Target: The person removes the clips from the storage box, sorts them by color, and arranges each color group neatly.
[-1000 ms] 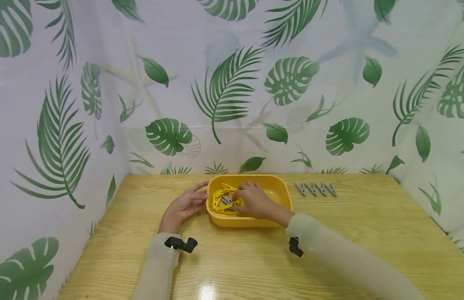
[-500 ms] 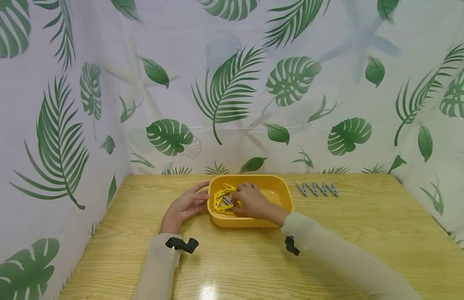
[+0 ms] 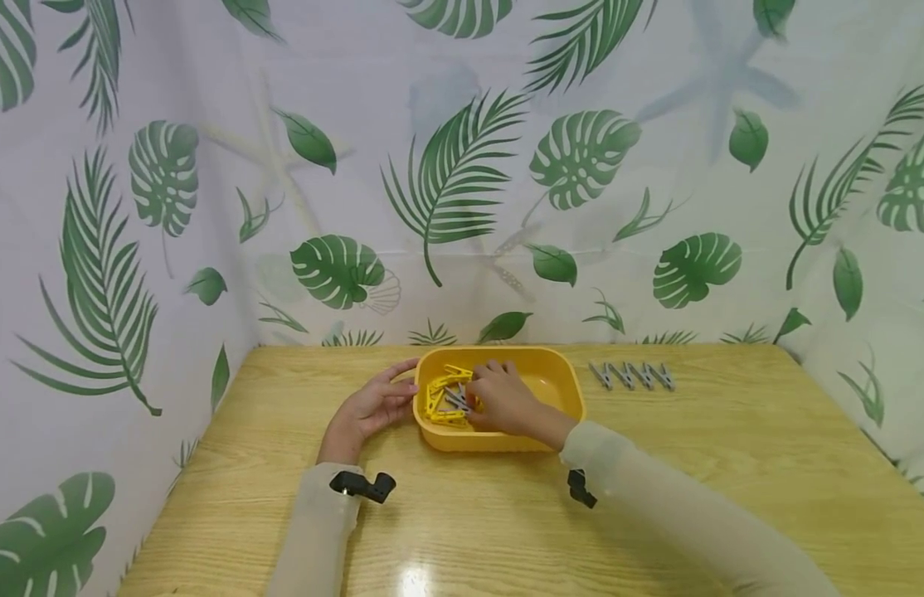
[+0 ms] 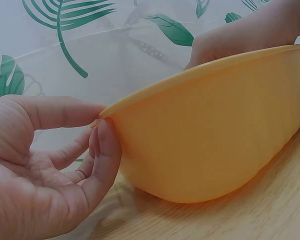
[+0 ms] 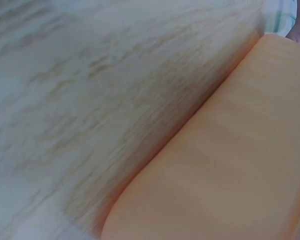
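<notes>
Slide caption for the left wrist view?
Left hand holding a yellow tub by its rim, right hand partly hidden behind it.

I note a yellow-tan wood-grain table [image 3: 656, 489], small white glare [image 3: 414, 579] near its front edge. Beyond the far edge I see a white fabric-like backdrop [image 3: 357, 207], printed with green leaves [image 3: 699, 269] and faint starfish [image 3: 719, 83]; it continues along both side edges.
</notes>
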{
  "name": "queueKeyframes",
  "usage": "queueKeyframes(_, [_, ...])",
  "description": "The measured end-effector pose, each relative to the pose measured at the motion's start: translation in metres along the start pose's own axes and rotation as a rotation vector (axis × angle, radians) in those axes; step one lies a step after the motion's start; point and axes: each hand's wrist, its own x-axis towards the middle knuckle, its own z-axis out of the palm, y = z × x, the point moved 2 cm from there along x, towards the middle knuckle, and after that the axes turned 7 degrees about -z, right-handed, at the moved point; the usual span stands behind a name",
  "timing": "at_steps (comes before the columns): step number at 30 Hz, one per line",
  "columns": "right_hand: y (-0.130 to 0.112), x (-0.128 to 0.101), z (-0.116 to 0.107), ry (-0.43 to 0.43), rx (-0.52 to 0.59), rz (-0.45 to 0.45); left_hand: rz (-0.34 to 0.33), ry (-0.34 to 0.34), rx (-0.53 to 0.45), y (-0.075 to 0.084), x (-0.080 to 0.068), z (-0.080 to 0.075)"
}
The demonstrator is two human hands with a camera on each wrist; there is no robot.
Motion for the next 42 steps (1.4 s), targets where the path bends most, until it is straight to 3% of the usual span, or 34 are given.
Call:
queueKeyframes(9, [0.000,-0.002,0.000,0.029,-0.017,0.003,0.007,-0.012,0.005,-0.001,-0.001,0.000])
queueKeyframes(20, [0.001,-0.009,-0.012,0.058,-0.012,0.021,0.001,0.028,-0.004,-0.004,-0.001,0.000])
queueKeyframes(31, [0.017,-0.026,-0.029,0.185,0.018,-0.017,0.004,-0.007,-0.002,-0.008,0.001,0.000])
queueKeyframes(42, [0.040,-0.050,-0.058,0.310,-0.097,-0.040,0.012,0.009,0.003,-0.003,-0.004,0.003])
